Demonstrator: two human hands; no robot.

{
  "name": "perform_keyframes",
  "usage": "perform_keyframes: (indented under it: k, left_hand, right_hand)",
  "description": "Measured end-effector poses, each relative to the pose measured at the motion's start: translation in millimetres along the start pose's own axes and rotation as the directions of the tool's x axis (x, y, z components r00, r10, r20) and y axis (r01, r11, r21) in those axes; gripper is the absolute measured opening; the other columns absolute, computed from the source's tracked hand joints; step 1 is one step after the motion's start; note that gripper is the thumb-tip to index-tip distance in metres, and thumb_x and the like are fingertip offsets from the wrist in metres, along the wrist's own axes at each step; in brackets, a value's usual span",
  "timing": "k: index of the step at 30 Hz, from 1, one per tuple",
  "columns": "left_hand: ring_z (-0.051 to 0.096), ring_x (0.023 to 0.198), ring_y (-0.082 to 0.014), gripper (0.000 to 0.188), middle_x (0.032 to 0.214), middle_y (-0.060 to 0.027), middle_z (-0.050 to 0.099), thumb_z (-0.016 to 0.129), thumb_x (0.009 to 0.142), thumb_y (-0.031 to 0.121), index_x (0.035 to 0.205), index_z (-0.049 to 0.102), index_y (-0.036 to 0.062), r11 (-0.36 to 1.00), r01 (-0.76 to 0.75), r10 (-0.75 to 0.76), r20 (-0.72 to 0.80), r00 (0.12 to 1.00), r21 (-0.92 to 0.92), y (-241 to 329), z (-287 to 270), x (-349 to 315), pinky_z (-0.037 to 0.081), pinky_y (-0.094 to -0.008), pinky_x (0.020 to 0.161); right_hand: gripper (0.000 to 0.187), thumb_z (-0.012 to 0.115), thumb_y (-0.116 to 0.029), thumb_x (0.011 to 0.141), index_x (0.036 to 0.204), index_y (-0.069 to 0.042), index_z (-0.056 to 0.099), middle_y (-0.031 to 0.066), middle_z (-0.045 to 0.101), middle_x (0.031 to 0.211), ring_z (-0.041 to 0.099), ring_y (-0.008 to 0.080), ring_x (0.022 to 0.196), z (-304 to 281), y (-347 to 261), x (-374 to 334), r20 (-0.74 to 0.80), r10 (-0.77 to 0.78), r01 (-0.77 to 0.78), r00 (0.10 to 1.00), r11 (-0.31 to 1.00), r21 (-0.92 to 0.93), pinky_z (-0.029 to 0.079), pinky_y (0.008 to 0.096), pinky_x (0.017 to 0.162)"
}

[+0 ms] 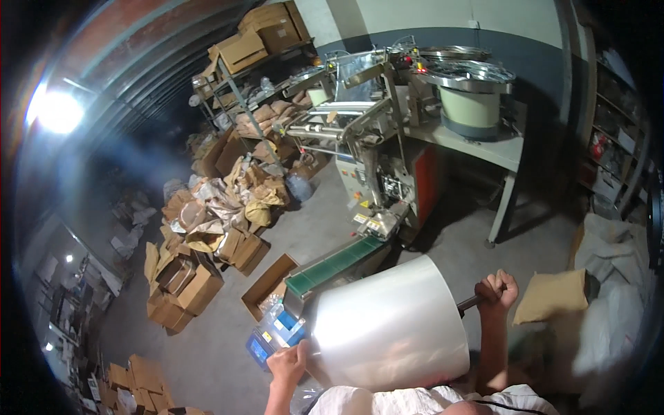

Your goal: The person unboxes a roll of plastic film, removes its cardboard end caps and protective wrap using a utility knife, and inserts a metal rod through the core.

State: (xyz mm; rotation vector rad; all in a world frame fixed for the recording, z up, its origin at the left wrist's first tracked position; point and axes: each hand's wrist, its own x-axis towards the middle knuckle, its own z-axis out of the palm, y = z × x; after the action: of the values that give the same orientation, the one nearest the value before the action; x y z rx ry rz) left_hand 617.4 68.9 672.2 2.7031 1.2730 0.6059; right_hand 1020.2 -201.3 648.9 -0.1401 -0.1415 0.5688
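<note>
A large roll of clear, shiny plastic film (pixel 394 325) lies across in front of my body, close to my white shirt. A dark rod (pixel 470 303) sticks out of its right end. My right hand (pixel 496 289) is closed in a fist around this rod. At the roll's left end my left hand (pixel 287 361) is closed too, beside the edge of the film. Whatever its fingers hold is hidden. Just beyond my left hand is a blue device (pixel 260 348) with a lit screen.
Ahead stands a packaging machine (pixel 373 145) with a green conveyor (pixel 335 265) sloping toward me. A bowl feeder (pixel 470 104) sits on a table (pixel 477 146). Cardboard boxes (pixel 183 290) and crumpled bags (pixel 221 200) pile up left. A tan packet (pixel 551 296) lies at right.
</note>
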Motion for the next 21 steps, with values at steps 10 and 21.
perform_keyframes:
  k: [10, 21]
  left_hand:
    - [0.066, 0.058, -0.03, 0.037, 0.059, -0.0164, 0.062, 0.06, 0.089, 0.038, 0.076, 0.075, 0.0066, 0.91, 0.385, -0.392, -0.021, 0.92, -0.157, 10.9, 28.1, 123.0, 0.05, -0.0377, 0.06]
    - [0.052, 0.064, -0.0138, 0.017, 0.074, -0.0066, 0.056, 0.053, 0.088, 0.013, 0.082, 0.062, -0.0012, 0.341, 0.002, -0.607, -0.219, 0.764, -0.94, -103.5, -8.8, 338.4, 0.044, -0.0303, 0.055]
  right_hand:
    - [0.039, 0.056, -0.019, 0.087, 0.055, -0.013, 0.034, -0.0024, 0.026, 0.045, 0.025, 0.0103, 0.038, 47.8, 59.6, 184.7, -0.068, 0.096, -0.099, 0.993, 0.995, -0.034, 0.034, 0.0249, 0.044]
    - [0.036, 0.047, -0.025, 0.102, 0.069, -0.012, 0.039, -0.0043, 0.025, 0.051, 0.024, 0.0102, 0.042, 186.2, 170.5, 412.2, 0.279, 0.224, -0.277, 0.934, 0.946, 0.168, 0.039, 0.0258, 0.056]
